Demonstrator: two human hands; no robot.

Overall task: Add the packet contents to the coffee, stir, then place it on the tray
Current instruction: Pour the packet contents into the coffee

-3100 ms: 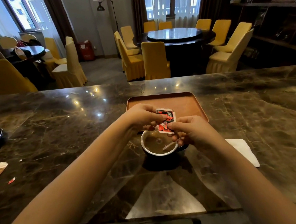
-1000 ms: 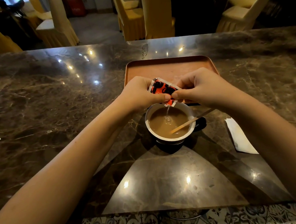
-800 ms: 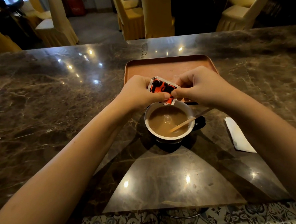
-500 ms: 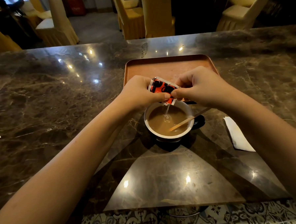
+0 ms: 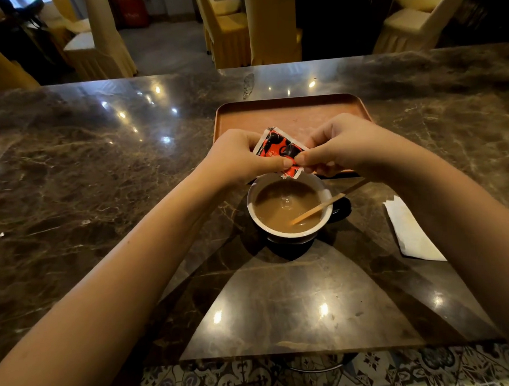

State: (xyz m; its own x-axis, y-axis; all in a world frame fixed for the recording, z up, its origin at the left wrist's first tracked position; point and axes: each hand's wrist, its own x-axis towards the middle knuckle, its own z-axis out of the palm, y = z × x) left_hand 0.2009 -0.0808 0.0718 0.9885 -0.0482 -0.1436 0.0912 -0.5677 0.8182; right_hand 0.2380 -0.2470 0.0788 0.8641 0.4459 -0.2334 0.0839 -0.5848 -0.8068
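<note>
both hands pinched on one packet (image 5: 277, 147): left hand (image 5: 239, 158) and right hand (image 5: 342, 147) closed thumb-to-forefinger on its lower part, fingertips nearly meeting. packet red and black with white edges, tilted, torn corner pointing down just above the far rim of the cup.

counts: 1 packet, 1 cup (image 5: 289, 208), 1 stir stick (image 5: 319, 208), 1 tray (image 5: 290, 114), 1 napkin (image 5: 411, 231), 2 small scraps at the left edge of the counter (image 5: 84, 178).

hard to make out: print on packet unreadable; packet's lower edge mostly covered by both thumbs; can't tell whether anything is falling from the tear, only a pale ripple on the coffee below it. near edge of tray hidden behind hands and packet. cup handle partly shown, dark, on the right side. both forearms cut off by the frame.

layout: cup directly below the grip, white inside, dark outside, full of light brown coffee, standing on the dark marble counter, not on the tray. stir stick leaning in the cup, top end out over the right rim. tray just beyond the cup. napkin flat on the counter, right of the cup, under the right forearm. yellow-covered chairs (image 5: 271, 23) beyond the counter.
</note>
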